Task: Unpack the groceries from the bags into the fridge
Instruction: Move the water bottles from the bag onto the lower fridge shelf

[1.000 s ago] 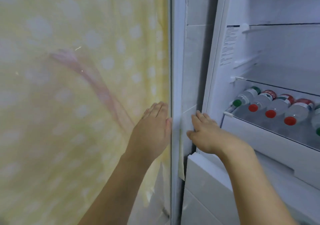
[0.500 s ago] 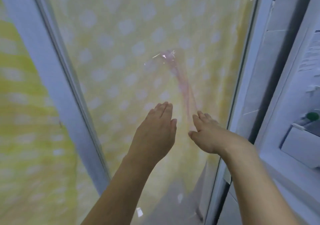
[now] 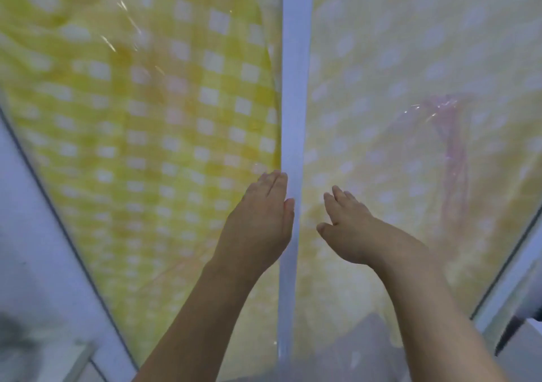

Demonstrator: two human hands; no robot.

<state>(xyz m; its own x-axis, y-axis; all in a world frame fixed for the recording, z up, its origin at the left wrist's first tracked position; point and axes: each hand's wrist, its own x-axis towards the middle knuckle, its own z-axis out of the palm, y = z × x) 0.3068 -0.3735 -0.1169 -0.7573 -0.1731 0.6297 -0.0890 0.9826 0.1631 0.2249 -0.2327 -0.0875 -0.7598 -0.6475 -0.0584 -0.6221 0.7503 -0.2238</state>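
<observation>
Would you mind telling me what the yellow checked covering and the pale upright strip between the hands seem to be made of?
Yellow checked covering: likely thin fabric under glossy clear film, judging by folds and bright glints. Pale upright strip: smooth, matte, probably painted metal or plastic; blur leaves it open.

Yellow checked cloth [image 3: 140, 111] under clear film, pale vertical strip [image 3: 294, 88] between panels.
</observation>
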